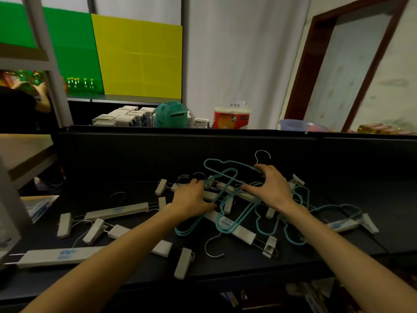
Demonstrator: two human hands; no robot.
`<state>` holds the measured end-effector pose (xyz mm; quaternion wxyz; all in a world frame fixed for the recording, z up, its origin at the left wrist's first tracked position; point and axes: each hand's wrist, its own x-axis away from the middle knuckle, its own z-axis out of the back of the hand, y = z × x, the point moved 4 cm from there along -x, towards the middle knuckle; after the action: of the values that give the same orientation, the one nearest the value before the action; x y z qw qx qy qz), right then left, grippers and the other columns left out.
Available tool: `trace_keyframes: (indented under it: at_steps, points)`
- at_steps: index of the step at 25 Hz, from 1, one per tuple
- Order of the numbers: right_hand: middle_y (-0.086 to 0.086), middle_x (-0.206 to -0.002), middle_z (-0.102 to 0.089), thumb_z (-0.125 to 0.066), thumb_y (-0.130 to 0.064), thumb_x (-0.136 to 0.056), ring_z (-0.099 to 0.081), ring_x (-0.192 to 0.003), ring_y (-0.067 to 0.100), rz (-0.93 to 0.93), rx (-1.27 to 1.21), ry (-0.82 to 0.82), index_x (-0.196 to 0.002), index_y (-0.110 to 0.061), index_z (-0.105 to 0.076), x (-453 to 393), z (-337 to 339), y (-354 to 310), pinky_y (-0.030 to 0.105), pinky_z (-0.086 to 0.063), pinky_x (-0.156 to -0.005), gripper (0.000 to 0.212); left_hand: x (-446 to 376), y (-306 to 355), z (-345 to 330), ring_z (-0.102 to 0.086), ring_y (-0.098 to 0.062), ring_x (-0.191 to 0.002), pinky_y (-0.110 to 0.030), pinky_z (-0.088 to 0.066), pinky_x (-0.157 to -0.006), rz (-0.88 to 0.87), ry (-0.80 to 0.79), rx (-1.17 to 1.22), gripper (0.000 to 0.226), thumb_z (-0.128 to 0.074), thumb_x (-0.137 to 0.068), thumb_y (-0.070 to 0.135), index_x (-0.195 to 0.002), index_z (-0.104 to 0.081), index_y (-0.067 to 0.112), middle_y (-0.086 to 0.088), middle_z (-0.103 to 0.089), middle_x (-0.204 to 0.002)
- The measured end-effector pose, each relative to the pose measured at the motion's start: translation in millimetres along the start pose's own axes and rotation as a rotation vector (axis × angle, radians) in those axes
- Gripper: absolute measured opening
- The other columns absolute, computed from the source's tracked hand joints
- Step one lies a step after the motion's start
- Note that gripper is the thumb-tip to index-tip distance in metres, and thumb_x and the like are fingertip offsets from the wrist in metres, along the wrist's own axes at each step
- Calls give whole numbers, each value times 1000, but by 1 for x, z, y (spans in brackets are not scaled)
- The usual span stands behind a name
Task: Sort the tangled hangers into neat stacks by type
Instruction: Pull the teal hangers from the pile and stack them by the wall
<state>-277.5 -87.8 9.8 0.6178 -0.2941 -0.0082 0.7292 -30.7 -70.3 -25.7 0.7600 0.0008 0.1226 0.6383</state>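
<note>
A tangle of teal wire hangers [234, 213] and white clip hangers [232, 229] lies on the black table [112, 168]. My left hand [191, 199] rests on the left side of the tangle, its fingers curled over teal wires and a white bar. My right hand [270, 186] is spread over the top right of the tangle, fingertips touching a teal hanger and a white bar. To the left, several white clip hangers [117, 211] lie apart from the tangle, one long bar [61, 257] near the front edge.
A raised black back panel [203, 145] borders the table. Behind it stand white boxes [126, 119], a teal jug [171, 115] and a red-white pack [232, 117]. Another person's arm [42, 98] reaches into shelves at far left. More hangers lie below the table's front edge [311, 292].
</note>
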Motion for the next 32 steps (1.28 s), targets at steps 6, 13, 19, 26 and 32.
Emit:
trace_keyframes:
  at_steps: [6,13,19,26,32]
  points:
    - [-1,-134,-56,-76,-69,-70,-57,-120,21,-4,-65,16,-142,-24,-48,3,-6,-4,42,-52,-96,90,3,-15,8,-59,-20,-110,-41,-54,-87,107,39,324,73,-66,-79,67,-137,-49,25,0,-57,-130]
    - [0,-135,-54,-74,-65,-75,-54,-124,21,-6,-148,162,-143,-20,-47,22,-6,-5,44,-49,-101,86,19,-32,40,-56,-15,-121,-35,-53,-93,18,333,352,79,-68,-78,63,-143,-46,24,4,-52,-139]
    - [1,-139,-52,-73,-60,-79,-50,-128,23,-34,-128,258,-144,-17,-47,54,42,59,47,-45,-105,81,2,34,46,-55,-22,-123,-40,-54,-96,-66,359,452,81,-71,-83,57,-147,-40,19,-1,-43,-145]
    - [-4,-136,-54,-70,-62,-79,-53,-124,18,-171,-42,331,-142,-19,-50,116,142,241,44,-45,-105,79,-42,244,7,-51,-22,-133,-40,-46,-108,-255,307,479,80,-67,-86,57,-151,-39,19,-3,-50,-149]
    - [-4,-141,-52,-75,-55,-78,-50,-130,17,-321,48,347,-144,-20,-48,179,261,445,39,-44,-107,80,-95,493,-44,-56,-14,-122,-35,-51,-99,-515,252,424,70,-70,-82,57,-140,-47,25,5,-57,-136]
